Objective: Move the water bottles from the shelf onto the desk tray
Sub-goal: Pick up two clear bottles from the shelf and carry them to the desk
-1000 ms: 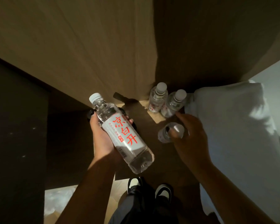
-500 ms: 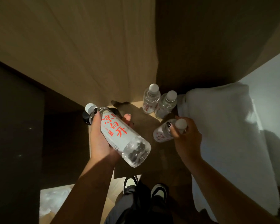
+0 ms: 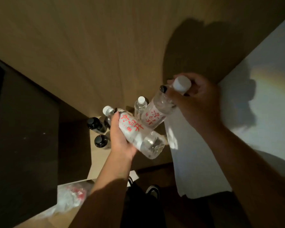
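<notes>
Clear plastic is what both hands are full of right now. The left hand (image 3: 120, 142) has its fingers wrapped round the middle of a clear plastic water bottle with red letters and a white cap (image 3: 135, 134), and this bottle lies tipped on its side in the air. The right hand (image 3: 196, 102) pinches the neck of a second clear water bottle with red letters (image 3: 156, 112), just under its white cap, so that bottle hangs slanting down. The two held bottles are close and may be touching; I cannot tell for sure. One more clear water bottle with a white cap (image 3: 140, 106) stands upright on the wooden shelf (image 3: 97, 155), partly hidden behind the held ones. So I count three water bottles: two lifted and one left. Two small dark bottles with black caps (image 3: 95, 125) also stand on the shelf, near the left hand. The desk tray is not in the picture, so I think no bottle has reached it in this view and the carrying is yet to come. A white cloth thing (image 3: 196, 162) sits to the right, and a crinkly clear plastic bag (image 3: 69, 198) lies low on the left.
</notes>
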Demonstrator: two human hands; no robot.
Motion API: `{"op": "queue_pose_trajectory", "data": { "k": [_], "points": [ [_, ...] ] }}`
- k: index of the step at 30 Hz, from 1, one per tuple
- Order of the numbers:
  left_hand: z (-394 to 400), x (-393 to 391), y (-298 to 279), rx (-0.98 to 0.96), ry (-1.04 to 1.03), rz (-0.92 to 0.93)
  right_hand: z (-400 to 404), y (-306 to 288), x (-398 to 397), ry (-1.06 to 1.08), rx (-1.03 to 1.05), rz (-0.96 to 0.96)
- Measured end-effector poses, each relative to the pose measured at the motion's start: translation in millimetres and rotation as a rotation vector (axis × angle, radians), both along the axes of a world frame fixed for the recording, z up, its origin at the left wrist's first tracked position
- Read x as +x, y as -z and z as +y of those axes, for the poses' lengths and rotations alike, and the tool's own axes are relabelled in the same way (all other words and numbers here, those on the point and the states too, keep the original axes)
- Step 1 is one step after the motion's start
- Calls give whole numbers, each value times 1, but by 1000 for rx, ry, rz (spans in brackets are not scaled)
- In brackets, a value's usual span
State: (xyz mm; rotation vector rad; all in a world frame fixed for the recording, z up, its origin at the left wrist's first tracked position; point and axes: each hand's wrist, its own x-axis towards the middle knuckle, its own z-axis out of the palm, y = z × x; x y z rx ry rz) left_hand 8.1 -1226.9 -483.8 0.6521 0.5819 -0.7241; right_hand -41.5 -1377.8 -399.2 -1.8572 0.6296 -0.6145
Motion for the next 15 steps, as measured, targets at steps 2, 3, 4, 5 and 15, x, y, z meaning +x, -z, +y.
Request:
{"op": "queue_pose_trajectory", "data": {
  "k": [2,3,4,5,15],
  "points": [
    [-10,-6,-32,-35,2,-23,3,-34,-2,-2,-58,-43],
    [-13,-9,-46,-74,-7,-29,6,-49,-5,1,-94,-64],
    [-16,-11,-55,-114,-27,-26,8,-64,-9,11,-136,-86],
    [-18,-12,-64,-148,-43,-23,11,-80,-13,22,-177,-111],
    [-17,-41,-186,-206,6,-90,25,-194,-41,-33,-139,-499]
  ]
}}
